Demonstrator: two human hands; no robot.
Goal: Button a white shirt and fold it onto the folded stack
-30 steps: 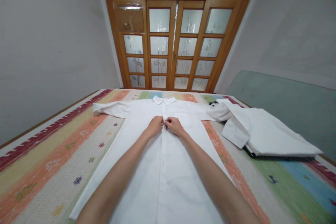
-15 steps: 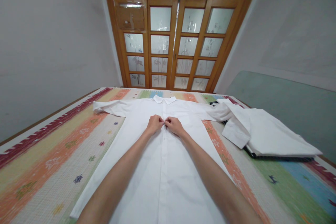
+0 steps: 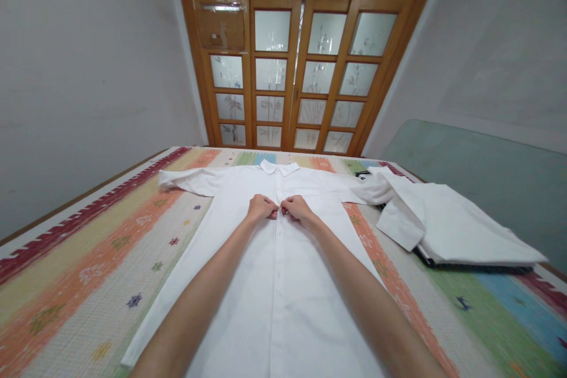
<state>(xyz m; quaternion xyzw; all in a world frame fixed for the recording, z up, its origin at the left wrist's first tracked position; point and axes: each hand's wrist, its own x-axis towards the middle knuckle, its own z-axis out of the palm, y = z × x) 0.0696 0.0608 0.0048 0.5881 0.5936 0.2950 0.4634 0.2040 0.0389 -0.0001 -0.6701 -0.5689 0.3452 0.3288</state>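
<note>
A white collared shirt (image 3: 241, 283) lies spread face up, its collar at the far end and its sleeves stretched out to both sides. At chest height on its front strip, my left hand (image 3: 263, 207) pinches the fabric from the left. Close beside it, my right hand (image 3: 296, 208) is closed on the same strip from the right. The fingertips of both hands almost meet, and the cloth between them is slightly raised. Whatever small part of the strip they hold, such as a button, is hidden by the fingers.
Folded white clothing (image 3: 469, 224) lies on dark fabric at the right, partly under the shirt's sleeve. A striped, patterned cloth (image 3: 155, 248) covers the surface beneath. Behind are wooden doors with glass panes (image 3: 292, 71); a pale green panel (image 3: 478, 159) stands along the right.
My hands stay at the same spot on the shirt front, the fingertips a little farther apart. The whole view has shifted very slightly.
</note>
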